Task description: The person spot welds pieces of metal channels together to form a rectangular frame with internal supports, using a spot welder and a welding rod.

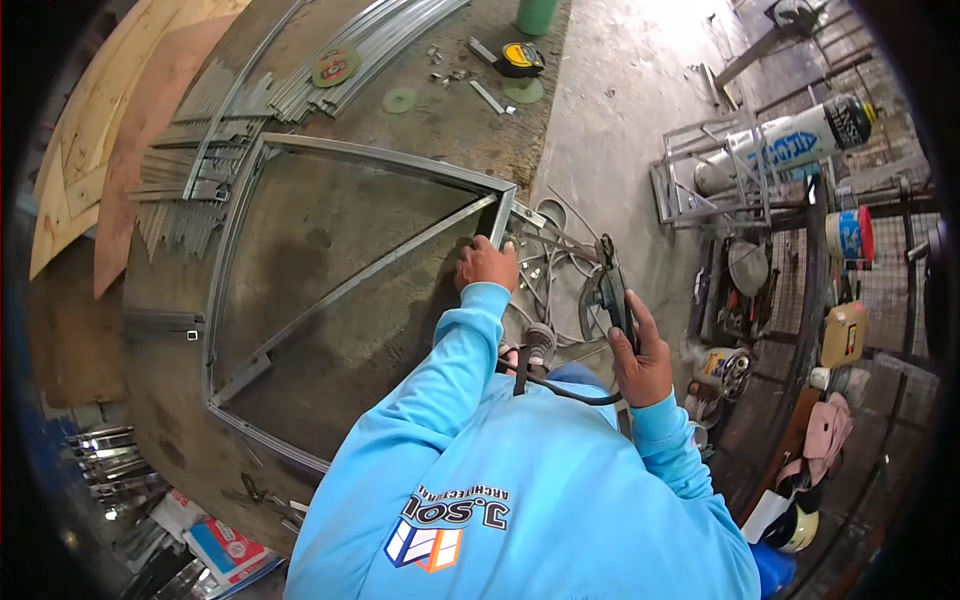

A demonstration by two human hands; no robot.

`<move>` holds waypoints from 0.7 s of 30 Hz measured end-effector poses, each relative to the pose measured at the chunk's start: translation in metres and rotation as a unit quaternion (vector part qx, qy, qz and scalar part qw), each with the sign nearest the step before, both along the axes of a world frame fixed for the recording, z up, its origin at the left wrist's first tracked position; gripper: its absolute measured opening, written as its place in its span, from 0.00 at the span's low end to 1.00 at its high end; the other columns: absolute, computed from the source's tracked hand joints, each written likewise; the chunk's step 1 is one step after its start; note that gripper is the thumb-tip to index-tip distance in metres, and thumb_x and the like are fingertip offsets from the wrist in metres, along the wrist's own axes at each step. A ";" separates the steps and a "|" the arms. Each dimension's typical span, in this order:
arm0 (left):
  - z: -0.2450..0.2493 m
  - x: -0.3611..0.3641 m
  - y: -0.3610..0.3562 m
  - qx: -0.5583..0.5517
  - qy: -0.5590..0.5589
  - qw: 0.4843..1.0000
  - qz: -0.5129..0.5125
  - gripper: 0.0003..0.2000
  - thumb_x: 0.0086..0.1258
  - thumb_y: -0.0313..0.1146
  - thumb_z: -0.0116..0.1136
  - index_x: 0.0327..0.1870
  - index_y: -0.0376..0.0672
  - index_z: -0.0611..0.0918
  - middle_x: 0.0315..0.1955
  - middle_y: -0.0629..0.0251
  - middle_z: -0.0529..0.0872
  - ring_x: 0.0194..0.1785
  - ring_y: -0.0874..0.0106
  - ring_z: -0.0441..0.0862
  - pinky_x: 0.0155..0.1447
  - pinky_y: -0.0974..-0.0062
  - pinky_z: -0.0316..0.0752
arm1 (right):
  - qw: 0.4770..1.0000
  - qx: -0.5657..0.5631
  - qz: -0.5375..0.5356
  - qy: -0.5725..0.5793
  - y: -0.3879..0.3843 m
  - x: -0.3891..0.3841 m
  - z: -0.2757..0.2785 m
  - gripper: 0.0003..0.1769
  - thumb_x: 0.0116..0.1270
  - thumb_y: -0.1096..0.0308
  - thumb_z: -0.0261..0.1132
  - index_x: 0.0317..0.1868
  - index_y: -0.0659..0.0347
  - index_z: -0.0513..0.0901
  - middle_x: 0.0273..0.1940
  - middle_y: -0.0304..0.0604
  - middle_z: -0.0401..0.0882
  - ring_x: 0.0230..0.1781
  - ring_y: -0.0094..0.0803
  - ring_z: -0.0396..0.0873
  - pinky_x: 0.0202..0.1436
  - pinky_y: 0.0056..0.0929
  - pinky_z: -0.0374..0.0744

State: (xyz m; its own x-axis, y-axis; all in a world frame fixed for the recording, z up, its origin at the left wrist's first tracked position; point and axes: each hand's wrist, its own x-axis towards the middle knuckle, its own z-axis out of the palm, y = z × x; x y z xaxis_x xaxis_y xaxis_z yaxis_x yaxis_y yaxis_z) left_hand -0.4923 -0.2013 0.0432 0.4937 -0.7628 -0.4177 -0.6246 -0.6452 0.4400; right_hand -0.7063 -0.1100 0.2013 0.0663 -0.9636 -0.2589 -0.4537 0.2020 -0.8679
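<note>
My left hand [486, 265] has its fingers curled over the side of a rectangular metal frame [390, 158], near its upper right corner. A diagonal metal bar [370, 262] crosses inside the frame, which lies on a worn brown tabletop [165, 400]. To the right of that corner, my right hand [643, 360] is closed around a dark, clamp-like tool [617, 300], held upright with its tip near a thin metal piece that sticks out from the corner. The thumb and fingers lie along the tool's handle. A black cable [575, 396] runs below it, across my waist.
Metal strips [375, 60], a yellow tape measure [521, 60], abrasive discs [336, 66] and a green container [536, 14] are on the table's far part. Wood sheets [120, 110] lean left. Cables [545, 285] lie on the floor. A gas cylinder [790, 145] and metal racks stand right.
</note>
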 end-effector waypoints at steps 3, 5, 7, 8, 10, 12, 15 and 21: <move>-0.008 -0.002 -0.005 -0.015 -0.012 1.000 0.000 0.26 0.72 0.56 0.53 0.51 0.38 0.77 0.50 0.44 0.84 0.54 0.45 0.82 0.56 0.48 0.76 | 0.999 -0.040 0.003 -0.018 0.000 -0.010 -0.021 0.29 0.74 0.72 0.63 0.73 0.64 0.68 0.54 0.49 0.85 0.52 0.24 0.78 0.55 0.23 0.76; -0.005 -0.001 -0.010 -0.011 -0.004 1.000 0.001 0.26 0.73 0.57 0.51 0.50 0.38 0.77 0.47 0.44 0.85 0.51 0.45 0.83 0.54 0.47 0.77 | 0.999 -0.052 0.012 -0.007 -0.003 -0.014 -0.021 0.29 0.74 0.72 0.63 0.73 0.65 0.68 0.54 0.49 0.85 0.53 0.24 0.78 0.56 0.23 0.76; -0.005 0.000 -0.009 0.004 -0.007 1.000 -0.009 0.27 0.74 0.59 0.49 0.50 0.38 0.77 0.45 0.44 0.86 0.50 0.44 0.84 0.53 0.46 0.77 | 0.999 -0.032 -0.002 -0.041 -0.004 -0.018 -0.019 0.29 0.74 0.72 0.64 0.73 0.64 0.68 0.53 0.48 0.85 0.48 0.24 0.79 0.53 0.23 0.77; -0.006 -0.001 -0.009 0.004 -0.014 1.000 -0.012 0.27 0.74 0.59 0.49 0.50 0.38 0.77 0.45 0.44 0.86 0.50 0.44 0.84 0.53 0.46 0.77 | 0.998 -0.026 -0.007 -0.056 -0.005 -0.021 -0.017 0.29 0.73 0.72 0.64 0.73 0.63 0.68 0.52 0.47 0.85 0.47 0.24 0.79 0.52 0.22 0.77; -0.007 -0.001 -0.008 -0.017 -0.035 0.999 -0.008 0.27 0.75 0.59 0.48 0.49 0.38 0.77 0.44 0.43 0.86 0.49 0.43 0.84 0.52 0.45 0.77 | 0.993 0.007 -0.029 -0.116 -0.008 -0.029 -0.018 0.30 0.74 0.72 0.63 0.74 0.60 0.67 0.47 0.43 0.85 0.36 0.20 0.77 0.41 0.20 0.77; -0.007 -0.001 -0.008 -0.039 -0.028 0.999 -0.005 0.26 0.74 0.57 0.50 0.50 0.38 0.77 0.45 0.43 0.85 0.50 0.44 0.83 0.52 0.46 0.76 | 0.991 0.029 -0.037 -0.126 -0.008 -0.040 -0.015 0.31 0.74 0.70 0.63 0.75 0.56 0.67 0.41 0.38 0.83 0.28 0.16 0.70 0.32 0.18 0.71; -0.016 -0.001 -0.001 -0.186 -0.068 0.979 -0.040 0.22 0.72 0.51 0.56 0.53 0.39 0.78 0.46 0.44 0.83 0.51 0.45 0.80 0.54 0.48 0.75 | 0.988 -0.001 -0.020 -0.152 -0.006 -0.060 -0.016 0.31 0.74 0.70 0.62 0.75 0.57 0.66 0.41 0.37 0.82 0.27 0.15 0.67 0.30 0.18 0.69; 0.005 0.073 -0.048 -0.308 -0.280 0.862 -0.291 0.22 0.59 0.37 0.68 0.56 0.48 0.79 0.53 0.60 0.80 0.57 0.55 0.77 0.58 0.53 0.71 | 0.988 0.022 -0.016 -0.149 -0.009 -0.109 0.010 0.28 0.73 0.74 0.59 0.73 0.66 0.67 0.49 0.42 0.82 0.36 0.20 0.72 0.45 0.20 0.74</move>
